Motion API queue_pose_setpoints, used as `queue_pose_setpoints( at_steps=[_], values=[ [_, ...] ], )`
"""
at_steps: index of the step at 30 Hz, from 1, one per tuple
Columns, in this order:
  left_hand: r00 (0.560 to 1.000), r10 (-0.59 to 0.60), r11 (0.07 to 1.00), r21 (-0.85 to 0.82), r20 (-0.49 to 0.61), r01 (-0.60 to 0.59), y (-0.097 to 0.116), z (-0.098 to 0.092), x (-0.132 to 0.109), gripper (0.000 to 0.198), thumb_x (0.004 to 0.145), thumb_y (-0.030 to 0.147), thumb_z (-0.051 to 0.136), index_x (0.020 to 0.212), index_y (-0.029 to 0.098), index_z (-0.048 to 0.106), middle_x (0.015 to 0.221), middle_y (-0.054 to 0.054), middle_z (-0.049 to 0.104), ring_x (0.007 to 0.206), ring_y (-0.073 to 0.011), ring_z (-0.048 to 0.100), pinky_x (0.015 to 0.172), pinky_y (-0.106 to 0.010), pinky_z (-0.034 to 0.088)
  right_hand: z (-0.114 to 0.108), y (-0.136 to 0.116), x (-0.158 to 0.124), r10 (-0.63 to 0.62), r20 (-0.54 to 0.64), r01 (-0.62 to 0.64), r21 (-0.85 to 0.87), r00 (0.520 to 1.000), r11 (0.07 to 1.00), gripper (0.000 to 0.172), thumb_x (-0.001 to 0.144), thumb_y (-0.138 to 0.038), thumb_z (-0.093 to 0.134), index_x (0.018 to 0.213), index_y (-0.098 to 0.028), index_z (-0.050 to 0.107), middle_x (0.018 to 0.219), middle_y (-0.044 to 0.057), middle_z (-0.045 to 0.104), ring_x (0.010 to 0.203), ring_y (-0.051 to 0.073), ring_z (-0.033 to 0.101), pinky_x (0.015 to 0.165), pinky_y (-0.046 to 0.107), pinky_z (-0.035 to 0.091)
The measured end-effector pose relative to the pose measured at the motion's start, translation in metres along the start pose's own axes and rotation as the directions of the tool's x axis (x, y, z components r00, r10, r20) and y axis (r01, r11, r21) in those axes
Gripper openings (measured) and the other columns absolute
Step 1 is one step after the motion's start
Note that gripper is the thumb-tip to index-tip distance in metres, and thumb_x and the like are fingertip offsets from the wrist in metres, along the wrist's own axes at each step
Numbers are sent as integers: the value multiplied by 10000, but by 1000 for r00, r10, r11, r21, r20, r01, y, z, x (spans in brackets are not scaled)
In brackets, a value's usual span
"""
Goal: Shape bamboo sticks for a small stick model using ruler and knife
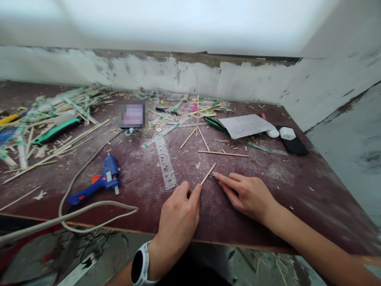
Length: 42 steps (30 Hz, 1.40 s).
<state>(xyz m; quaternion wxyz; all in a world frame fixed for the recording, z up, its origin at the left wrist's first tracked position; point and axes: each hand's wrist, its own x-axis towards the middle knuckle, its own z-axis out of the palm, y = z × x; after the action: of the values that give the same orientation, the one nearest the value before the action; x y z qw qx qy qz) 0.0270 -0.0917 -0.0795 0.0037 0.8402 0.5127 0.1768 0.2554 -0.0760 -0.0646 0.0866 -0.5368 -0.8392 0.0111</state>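
My left hand (180,210), with a white watch on its wrist, pinches a short wooden stick (209,173) that slants up and away to the right. To its right, my right hand (248,192) grips a thin dark tool (212,175). The tool's tip lies against or very near the stick's side; its kind is mostly hidden by my fingers. Beyond my hands stands a small frame of joined sticks (197,115) with one upright and splayed legs. A loose wooden stick (223,153) lies by its right leg. A clear plastic ruler (165,161) is left of the stick.
A blue glue gun (108,176) rests at left, near a looping pale cable (98,204). Behind are a phone (133,115), a green-handled cutter (58,131) and piled sticks (68,101). A paper sheet (248,125) and a black phone (297,147) lie at right.
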Motion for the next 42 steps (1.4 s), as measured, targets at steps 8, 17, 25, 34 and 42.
queue_pose_setpoints(
  at_steps=[8,17,25,34,42],
  values=[
    [998,40,999,-22,47,-39,2,1,2,403,937,34,550,1312,155,635,957,-49,606,813,-192,594,752,-314,558,-1,-1,1,5,28,-3,-54,1000,999,447,1015,-266,484,1440,-296,619,876,20,745,624,140,661,515,284,338],
    [998,47,999,-23,45,-46,1,1,3,345,975,71,529,1287,163,644,942,-44,604,798,-188,599,729,-306,544,-3,-1,2,6,79,-1,-73,997,997,455,1014,-262,486,1452,-283,606,900,24,745,618,161,664,508,301,310],
    [998,19,999,37,53,-21,4,-1,5,340,984,83,507,1282,173,642,911,-34,604,744,-176,603,673,-284,518,-2,-1,4,39,32,-43,161,999,986,496,1030,-238,439,1511,-317,531,843,2,711,680,138,662,612,251,427],
    [999,37,998,40,17,-38,3,1,4,303,991,121,530,1257,175,663,871,-26,599,704,-174,595,632,-288,494,1,-7,3,42,21,-43,50,999,998,478,1004,-254,459,1454,-325,601,826,13,718,630,135,641,544,250,361],
    [999,44,998,41,18,-45,3,0,4,311,964,117,581,1257,175,669,867,-27,601,701,-187,600,622,-306,495,-1,-6,3,40,32,-42,52,999,998,479,1011,-255,435,1458,-300,601,828,18,712,634,145,646,553,263,387]
  ],
)
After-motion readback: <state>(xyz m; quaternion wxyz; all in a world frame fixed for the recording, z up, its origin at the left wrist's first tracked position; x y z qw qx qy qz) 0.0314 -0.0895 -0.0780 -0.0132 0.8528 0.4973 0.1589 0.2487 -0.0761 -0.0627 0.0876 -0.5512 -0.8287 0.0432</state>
